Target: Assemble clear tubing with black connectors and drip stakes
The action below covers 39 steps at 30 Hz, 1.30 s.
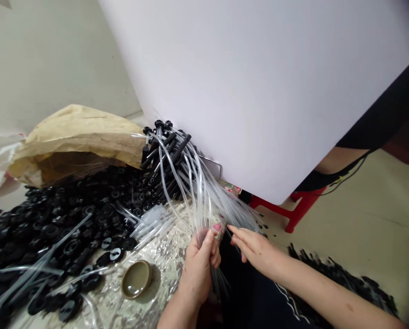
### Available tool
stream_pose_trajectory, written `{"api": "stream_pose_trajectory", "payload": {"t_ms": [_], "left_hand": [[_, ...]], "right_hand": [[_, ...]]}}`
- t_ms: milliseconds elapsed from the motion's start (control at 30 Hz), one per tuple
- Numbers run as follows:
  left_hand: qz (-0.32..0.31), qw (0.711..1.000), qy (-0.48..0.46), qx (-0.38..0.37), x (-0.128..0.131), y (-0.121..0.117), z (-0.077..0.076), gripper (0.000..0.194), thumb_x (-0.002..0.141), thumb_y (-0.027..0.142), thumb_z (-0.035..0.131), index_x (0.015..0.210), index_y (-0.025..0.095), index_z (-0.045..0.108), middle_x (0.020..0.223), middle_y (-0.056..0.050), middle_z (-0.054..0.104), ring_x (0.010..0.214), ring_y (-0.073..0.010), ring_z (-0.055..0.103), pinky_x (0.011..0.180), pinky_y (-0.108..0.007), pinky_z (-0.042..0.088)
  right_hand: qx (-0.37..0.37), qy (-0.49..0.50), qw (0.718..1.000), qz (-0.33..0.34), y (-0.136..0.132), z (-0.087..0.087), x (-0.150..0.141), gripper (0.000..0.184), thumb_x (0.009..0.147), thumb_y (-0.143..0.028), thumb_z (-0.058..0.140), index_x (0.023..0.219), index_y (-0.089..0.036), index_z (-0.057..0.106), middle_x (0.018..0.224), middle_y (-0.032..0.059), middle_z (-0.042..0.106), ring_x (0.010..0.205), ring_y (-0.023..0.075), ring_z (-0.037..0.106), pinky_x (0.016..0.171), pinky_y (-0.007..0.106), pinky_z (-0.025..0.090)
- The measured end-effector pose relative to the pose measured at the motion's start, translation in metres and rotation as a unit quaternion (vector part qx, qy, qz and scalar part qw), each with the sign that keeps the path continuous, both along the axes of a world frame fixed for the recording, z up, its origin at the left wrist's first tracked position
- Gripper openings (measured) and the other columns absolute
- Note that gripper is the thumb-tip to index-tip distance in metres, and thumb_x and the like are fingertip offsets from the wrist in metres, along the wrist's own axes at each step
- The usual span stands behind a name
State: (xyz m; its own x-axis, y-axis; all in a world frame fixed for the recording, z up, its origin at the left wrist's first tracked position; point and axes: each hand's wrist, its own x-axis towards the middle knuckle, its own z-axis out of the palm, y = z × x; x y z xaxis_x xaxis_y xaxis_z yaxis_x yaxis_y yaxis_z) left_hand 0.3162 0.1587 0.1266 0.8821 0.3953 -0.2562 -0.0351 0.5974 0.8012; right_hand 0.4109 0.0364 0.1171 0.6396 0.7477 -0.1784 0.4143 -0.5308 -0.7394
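My left hand [201, 258] is closed around a bundle of clear plastic tubes [199, 192]. The tubes rise from the fist and bend over at the far end, where black fittings [170, 144] sit on them. Their lower ends hang below the hand. Just right of the bundle, my right hand [250, 244] has its fingers stretched out, with nothing held in it. More clear tubes [227, 201] lie behind, running toward the table's right edge. Short cut tubes [153, 224] rest on the table left of my left hand.
A heap of black plastic caps [70, 214] covers the table's left side, before an open brown paper sack [84, 132]. A small bowl [136, 279] of liquid stands near. A white panel [245, 91] rises behind. A red stool [293, 210] and black-ended pieces [348, 283] are on the right.
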Motion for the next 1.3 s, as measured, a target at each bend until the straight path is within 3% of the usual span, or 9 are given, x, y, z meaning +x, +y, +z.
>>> {"api": "stream_pose_trajectory", "payload": {"t_ms": [233,433,600,700,967,1133,1300], "left_hand": [[0.007,1.000,-0.019,0.009,-0.001,-0.001,-0.001,0.024,0.080,0.034,0.053,0.065,0.017,0.045,0.048,0.009,0.031,0.038,-0.0029,0.025,0.038,-0.018,0.019],[0.004,1.000,-0.007,0.027,-0.002,0.001,-0.007,0.020,0.074,0.034,0.061,0.074,0.018,0.049,0.041,0.012,0.032,0.035,-0.0030,0.023,0.037,-0.017,0.018],[0.017,1.000,0.000,0.026,-0.001,0.001,-0.006,0.024,0.071,0.038,0.063,0.072,0.017,0.050,0.039,0.011,0.033,0.035,-0.0033,0.025,0.037,-0.017,0.020],[0.027,0.999,0.001,0.024,-0.002,0.001,-0.003,0.026,0.071,0.040,0.062,0.070,0.016,0.050,0.039,0.011,0.032,0.035,-0.0034,0.025,0.037,-0.017,0.020],[0.050,0.999,-0.013,-0.011,-0.002,0.003,-0.001,0.032,0.070,0.041,0.063,0.060,0.018,0.043,0.041,0.010,0.033,0.036,-0.0035,0.027,0.036,-0.017,0.022],[0.040,0.999,-0.010,-0.019,-0.002,0.002,-0.003,0.029,0.073,0.039,0.060,0.060,0.016,0.047,0.045,0.007,0.045,0.038,-0.0047,0.039,0.040,-0.016,0.033],[0.048,0.998,0.014,-0.029,0.001,-0.003,-0.010,0.029,0.070,0.039,0.063,0.082,0.013,0.059,0.075,-0.006,0.066,0.066,-0.0153,0.063,0.063,-0.028,0.049]], "right_hand": [[0.036,0.038,0.998,-0.044,-0.007,-0.008,-0.010,0.043,0.086,-0.027,0.030,0.125,-0.019,0.047,0.096,0.0063,0.058,0.047,0.0075,0.051,0.062,0.028,0.049],[0.011,0.056,0.996,-0.075,0.004,-0.008,-0.011,0.043,0.085,-0.026,0.033,0.124,-0.014,0.045,0.098,0.0077,0.057,0.048,0.0070,0.053,0.047,0.023,0.044],[0.010,0.016,0.995,-0.096,0.017,-0.009,-0.008,0.023,0.077,-0.027,0.048,0.094,-0.016,0.061,0.071,0.0000,0.057,0.052,0.0091,0.051,0.049,0.021,0.040],[-0.001,0.000,0.993,-0.115,0.024,-0.011,-0.008,0.013,0.072,-0.028,0.054,0.072,-0.017,0.060,0.057,-0.0026,0.052,0.051,0.0098,0.047,0.048,0.021,0.035],[-0.010,0.015,0.988,-0.156,0.036,-0.003,-0.015,0.007,0.064,-0.019,0.055,0.058,-0.017,0.051,0.053,-0.0053,0.049,0.051,0.0082,0.043,0.050,0.020,0.034],[0.037,0.092,0.984,-0.146,0.030,0.011,-0.025,0.007,0.072,-0.021,0.047,0.068,-0.019,0.042,0.055,-0.0056,0.051,0.053,0.0092,0.052,0.052,0.020,0.040],[0.113,0.173,0.972,-0.107,0.012,0.019,-0.032,0.011,0.079,-0.028,0.043,0.084,-0.018,0.045,0.066,-0.0040,0.054,0.052,0.0084,0.055,0.054,0.022,0.044]]}}
